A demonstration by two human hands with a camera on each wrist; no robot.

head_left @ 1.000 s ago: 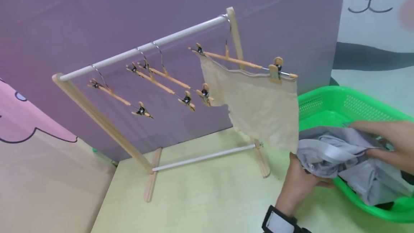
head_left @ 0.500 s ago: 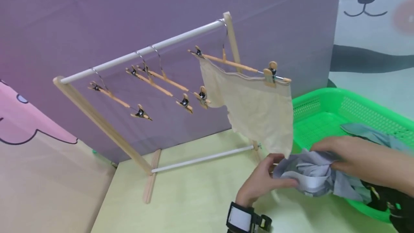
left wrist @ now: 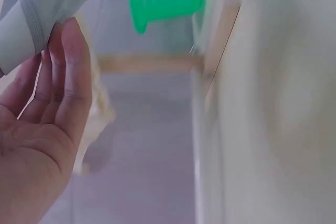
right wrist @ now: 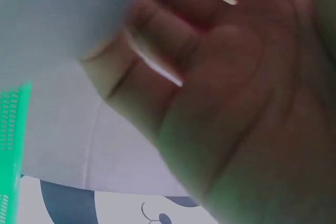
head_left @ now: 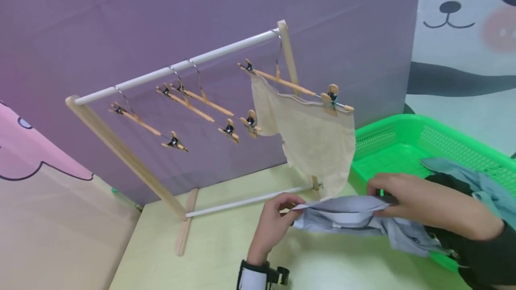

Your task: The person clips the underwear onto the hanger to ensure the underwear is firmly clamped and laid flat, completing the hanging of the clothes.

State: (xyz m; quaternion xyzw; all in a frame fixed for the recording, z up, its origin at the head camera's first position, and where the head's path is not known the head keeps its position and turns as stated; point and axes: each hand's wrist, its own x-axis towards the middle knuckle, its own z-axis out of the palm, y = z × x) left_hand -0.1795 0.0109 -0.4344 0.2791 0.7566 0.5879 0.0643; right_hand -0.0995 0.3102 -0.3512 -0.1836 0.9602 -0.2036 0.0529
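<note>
In the head view a pair of light grey pants hangs between both hands at its waistband, in front of the rack. My left hand pinches the left end of the waistband between thumb and fingers. At the other end my right hand grips the band, with the crumpled legs trailing below toward the basket. The left wrist view shows the grey cloth at the left fingertips. In the right wrist view blurred grey cloth covers the ends of the right fingers.
A wooden rack with a white rail stands on the pale green table. Beige pants hang from its rightmost clip hanger; three bare clip hangers hang farther left. A green basket at right holds more clothes.
The grey pants have come out of the basket and moved left. Both hands went from holding a bunched bundle to stretching the waistband between them, the left hand shifting left.
</note>
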